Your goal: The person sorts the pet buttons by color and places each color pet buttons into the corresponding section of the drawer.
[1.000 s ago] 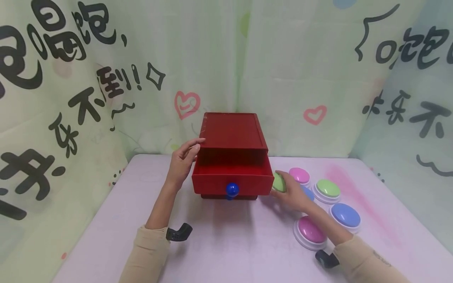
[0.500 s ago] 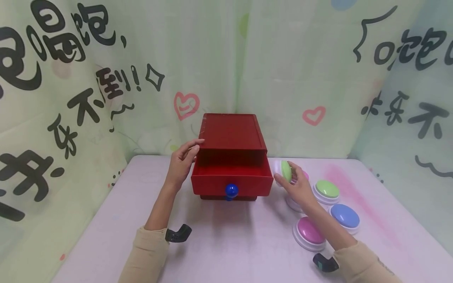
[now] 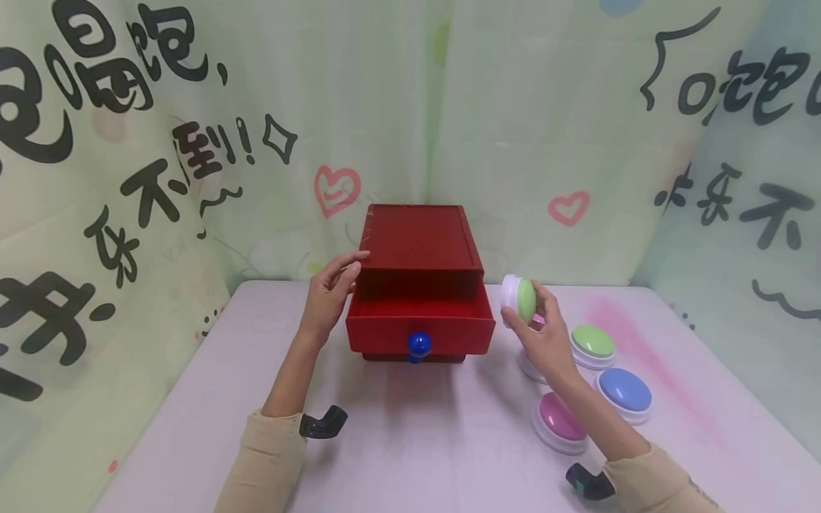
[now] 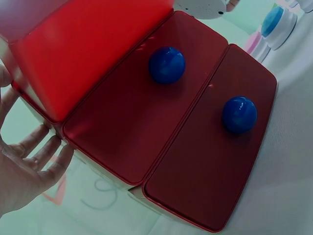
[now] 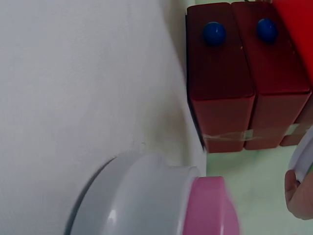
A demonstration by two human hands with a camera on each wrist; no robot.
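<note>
A red cabinet of drawers (image 3: 420, 239) stands on the table, its top drawer (image 3: 420, 333) pulled out. The drawer front carries a blue knob (image 3: 420, 345). My left hand (image 3: 328, 296) rests at the cabinet's left side, fingertips against its edge; the left wrist view shows the fingers fairly straight. To the right of the drawer, my right hand (image 3: 545, 338) grips a push button with a green top (image 3: 527, 301) and white base, turned on its side above the table. From the left wrist, the base's underside (image 4: 200, 7) shows small holes.
Several more push buttons sit at the right: a pink one (image 3: 561, 415), a blue one (image 3: 624, 390) and a green one (image 3: 593, 341). Others are partly hidden behind my right hand. Two lower drawers with blue knobs (image 4: 167, 65) are closed. A printed curtain (image 3: 513, 142) hangs behind the table.
My right hand has lifted the green push button from beside the drawer, up and slightly right, with the white base now facing the cabinet. The left hand stays in place.
</note>
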